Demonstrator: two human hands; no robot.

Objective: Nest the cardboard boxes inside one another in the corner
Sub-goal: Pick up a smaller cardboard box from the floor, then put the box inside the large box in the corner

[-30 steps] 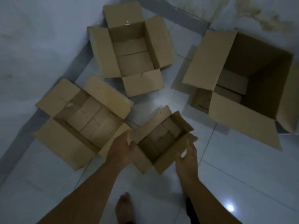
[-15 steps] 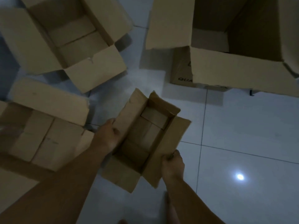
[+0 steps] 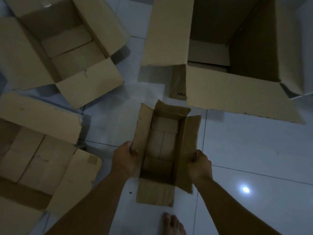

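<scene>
Since half a second ago the small box (image 3: 162, 150) has turned: it lay slanted then, and now its long side runs straight from 12 to 6 o'clock. Both hands have shifted with it, and the camera has come closer to the floor (image 3: 254, 150), so all boxes look bigger.

There is only the head view. It shows four open cardboard boxes, two hands and one bare foot (image 3: 173, 224).

The small box is in the middle of the picture, with all four flaps open. The left hand (image 3: 126, 158) grips the left flap at 9 o'clock from the box, with the thumb on top of the flap edge. The right hand (image 3: 199, 164) grips the right flap at 3 o'clock, its fingers closed around the edge. So the box is held between the two hands; I cannot tell if its bottom touches the floor.

The big box (image 3: 237, 92) stands at 1 o'clock from the small box, near it but apart. The medium box (image 3: 88, 89) is at 10 o'clock. The fourth box (image 3: 42, 121) is at 8 o'clock, cut by the left edge of the picture, and the left forearm passes just beside its flap.

The foot is at 6 o'clock, below the small box. A bright spot of light (image 3: 246, 189) reflects on the tiles at 4 o'clock.
</scene>
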